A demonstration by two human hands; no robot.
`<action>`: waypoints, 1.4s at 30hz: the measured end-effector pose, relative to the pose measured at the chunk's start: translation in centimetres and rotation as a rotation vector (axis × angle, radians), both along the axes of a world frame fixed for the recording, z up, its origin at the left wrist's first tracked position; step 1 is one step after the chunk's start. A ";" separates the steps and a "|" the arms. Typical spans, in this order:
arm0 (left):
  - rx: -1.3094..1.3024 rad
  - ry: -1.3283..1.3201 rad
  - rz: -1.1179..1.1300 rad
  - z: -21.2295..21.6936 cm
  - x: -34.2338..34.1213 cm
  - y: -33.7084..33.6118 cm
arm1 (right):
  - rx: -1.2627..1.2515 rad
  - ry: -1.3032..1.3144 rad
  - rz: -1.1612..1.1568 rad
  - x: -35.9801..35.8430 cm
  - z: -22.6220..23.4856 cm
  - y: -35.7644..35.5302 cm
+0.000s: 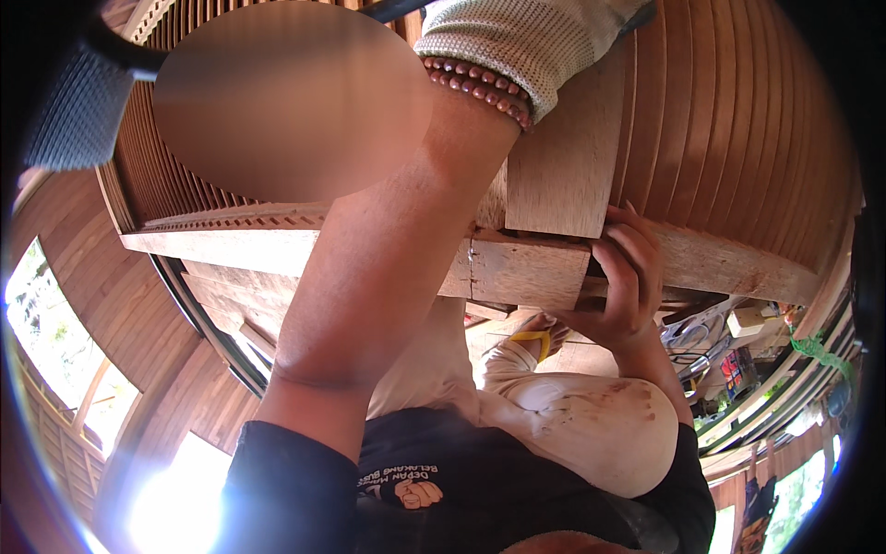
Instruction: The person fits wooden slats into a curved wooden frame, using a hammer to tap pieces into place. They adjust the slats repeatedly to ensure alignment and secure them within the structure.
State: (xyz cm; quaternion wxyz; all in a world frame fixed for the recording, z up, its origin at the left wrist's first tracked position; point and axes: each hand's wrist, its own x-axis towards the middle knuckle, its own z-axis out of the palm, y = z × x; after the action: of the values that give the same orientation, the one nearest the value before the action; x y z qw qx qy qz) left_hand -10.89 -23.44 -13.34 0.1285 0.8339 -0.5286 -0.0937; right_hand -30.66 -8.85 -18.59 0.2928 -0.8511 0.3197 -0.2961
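Hiding most of the left hand (480,42), a knitted glove and a bead bracelet (480,85) are leaving its grip impossible to tell, while the forearm is covering much of the wooden beam (526,272); the right hand (626,277) is curling its fingers over the beam's end, just below a flat wooden board (558,175)

Your two arms, raised ahead of you.
Your left arm (369,277) stretches upward, its hand out of sight; your right hand (623,277) has its grip curled shut, fingers (628,242) bent over.
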 end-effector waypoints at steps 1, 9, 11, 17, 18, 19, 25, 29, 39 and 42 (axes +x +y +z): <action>0.007 0.008 0.007 0.0 0.0 0.0 | 0.006 0.002 -0.003 0.0 0.0 0.0; 0.093 0.095 -0.019 -0.3 1.1 -1.0 | 0.014 -0.091 -0.056 0.6 0.3 -0.6; 0.090 0.089 -0.020 -0.1 0.8 -1.2 | 0.051 -0.097 -0.096 0.8 0.2 -0.2; -0.023 -0.079 -0.026 -1.9 1.3 2.3 | 0.177 0.036 -0.037 1.1 1.5 0.1; 0.024 0.023 -0.110 -1.0 1.8 3.5 | 0.167 0.036 -0.047 1.2 1.9 0.2; 0.074 0.126 -0.200 -0.1 2.6 5.1 | 0.159 0.040 -0.058 1.2 2.0 0.1; 0.295 0.031 -0.596 3.4 7.5 21.4 | 0.101 0.065 -0.070 1.6 2.4 0.1; 0.155 0.100 -0.589 1.3 8.5 21.9 | 0.095 0.120 -0.059 1.3 2.3 0.1; 0.157 0.103 -0.573 1.1 8.5 21.6 | 0.160 0.039 -0.057 1.6 2.4 0.1; 0.180 0.192 -0.600 2.0 9.2 21.1 | 0.306 0.068 0.006 1.6 5.5 -2.4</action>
State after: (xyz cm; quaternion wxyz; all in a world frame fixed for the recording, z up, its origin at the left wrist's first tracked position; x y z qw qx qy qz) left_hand -1.73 -2.33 -11.39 0.0704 0.6365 -0.7257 -0.2518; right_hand -29.04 -11.26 -13.13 0.4090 -0.8071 0.3682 -0.2139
